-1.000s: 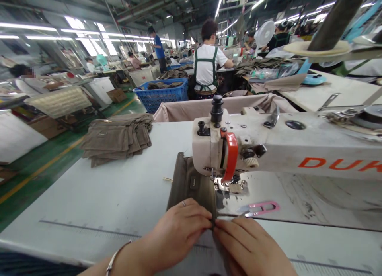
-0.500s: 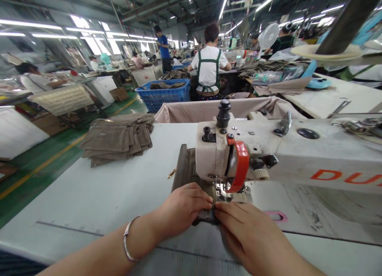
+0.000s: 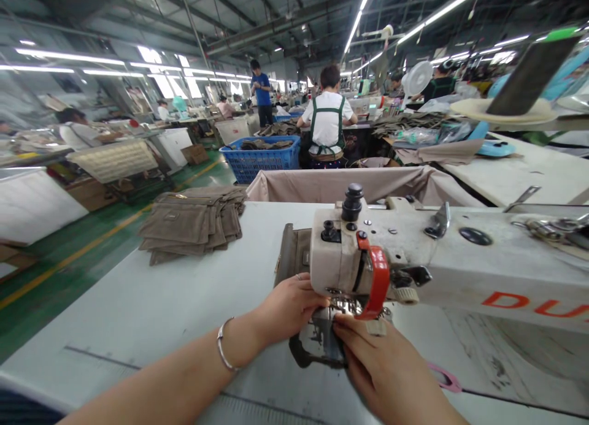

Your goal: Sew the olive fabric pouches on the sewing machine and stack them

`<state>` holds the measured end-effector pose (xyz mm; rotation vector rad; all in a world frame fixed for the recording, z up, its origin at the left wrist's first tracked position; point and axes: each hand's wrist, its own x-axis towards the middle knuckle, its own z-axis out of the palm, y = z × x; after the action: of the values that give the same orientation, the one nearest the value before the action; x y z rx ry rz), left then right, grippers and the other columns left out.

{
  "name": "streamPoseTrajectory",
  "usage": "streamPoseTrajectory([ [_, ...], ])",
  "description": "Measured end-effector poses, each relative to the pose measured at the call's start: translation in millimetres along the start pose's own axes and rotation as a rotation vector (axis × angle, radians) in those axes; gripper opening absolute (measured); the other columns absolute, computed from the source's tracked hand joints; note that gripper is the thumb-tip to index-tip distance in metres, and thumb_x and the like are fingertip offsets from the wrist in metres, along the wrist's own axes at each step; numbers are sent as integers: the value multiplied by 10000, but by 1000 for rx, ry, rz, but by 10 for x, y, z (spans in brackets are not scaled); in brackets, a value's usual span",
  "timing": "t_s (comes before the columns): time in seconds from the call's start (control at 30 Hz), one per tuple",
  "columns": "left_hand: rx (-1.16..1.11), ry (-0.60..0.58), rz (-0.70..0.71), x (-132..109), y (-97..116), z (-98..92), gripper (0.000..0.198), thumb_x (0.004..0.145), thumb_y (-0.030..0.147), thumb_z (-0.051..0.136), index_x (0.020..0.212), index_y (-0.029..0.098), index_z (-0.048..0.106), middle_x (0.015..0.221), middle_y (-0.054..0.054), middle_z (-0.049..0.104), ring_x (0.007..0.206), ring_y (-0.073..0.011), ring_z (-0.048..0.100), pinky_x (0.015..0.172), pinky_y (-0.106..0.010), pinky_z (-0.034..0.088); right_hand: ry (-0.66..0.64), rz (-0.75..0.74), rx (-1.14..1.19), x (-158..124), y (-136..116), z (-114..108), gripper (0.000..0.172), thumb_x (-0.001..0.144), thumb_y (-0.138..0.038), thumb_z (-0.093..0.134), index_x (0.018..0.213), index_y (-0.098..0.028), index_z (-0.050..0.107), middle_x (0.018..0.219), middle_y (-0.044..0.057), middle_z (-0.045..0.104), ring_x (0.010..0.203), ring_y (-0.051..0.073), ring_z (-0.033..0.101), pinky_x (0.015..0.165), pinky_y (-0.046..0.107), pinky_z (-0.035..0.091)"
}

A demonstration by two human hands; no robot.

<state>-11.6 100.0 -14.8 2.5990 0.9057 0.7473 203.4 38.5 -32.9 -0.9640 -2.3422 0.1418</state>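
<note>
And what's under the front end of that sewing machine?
Under the sewing machine, small metal parts show, with the left hand and right hand close by. The brown pouch shows at the left; how far it reaches underneath is hidden by the machine and hands.

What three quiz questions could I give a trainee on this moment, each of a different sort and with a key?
1. Multiple choice: where does the brown fabric piece with a label show?
A) On the green floor
B) Beside the sewing machine, just beyond the left hand
C) Inside the blue basket
2. True or false: a pink handle, partly hidden, shows beside the right hand.
3. Short answer: which wrist wears the silver bracelet?

Key:
1. B
2. True
3. The left
</note>
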Motion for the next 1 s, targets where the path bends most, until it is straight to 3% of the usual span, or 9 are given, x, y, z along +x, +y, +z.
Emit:
streamPoseTrajectory([
  [0.2,14,18,-3,10,2,4,244,780,5,546,807,192,700,996,-16,730,971,-189,654,927,-325,480,9,36,32,-5,-13,-1,316,875,-84,456,1118,-187,629,1122,74,651,1002,262,582,857,475,530],
  [0.5,43,-11,-41,10,-30,6,238,814,34,572,833,216,723,935,-3,741,948,-176,662,927,-296,478,-99,85,41,-12,-8,-4,296,871,-100,472,1108,-191,624,1135,68,641,1028,255,560,916,466,479],
  [0.77,102,-39,-83,11,-61,14,199,847,81,581,875,215,725,894,-9,736,926,-182,660,894,-309,495,-112,102,70,19,-8,-4,275,886,-113,461,1095,-181,627,1145,59,638,1062,250,536,962,451,436],
  [0.87,140,-46,-120,21,63,32,213,847,46,551,879,186,708,888,-34,730,917,-205,656,902,-355,495,-117,117,82,12,-11,0,271,888,-119,466,1085,-186,639,1125,62,646,1062,249,533,958,448,433],
  [1.0,157,-97,-148,-51,405,14,202,851,50,535,944,158,679,997,-72,707,991,-234,632,949,-402,480,-128,126,115,-10,-7,-28,277,855,-115,505,1075,-200,650,1100,65,645,1059,249,528,943,442,432],
])
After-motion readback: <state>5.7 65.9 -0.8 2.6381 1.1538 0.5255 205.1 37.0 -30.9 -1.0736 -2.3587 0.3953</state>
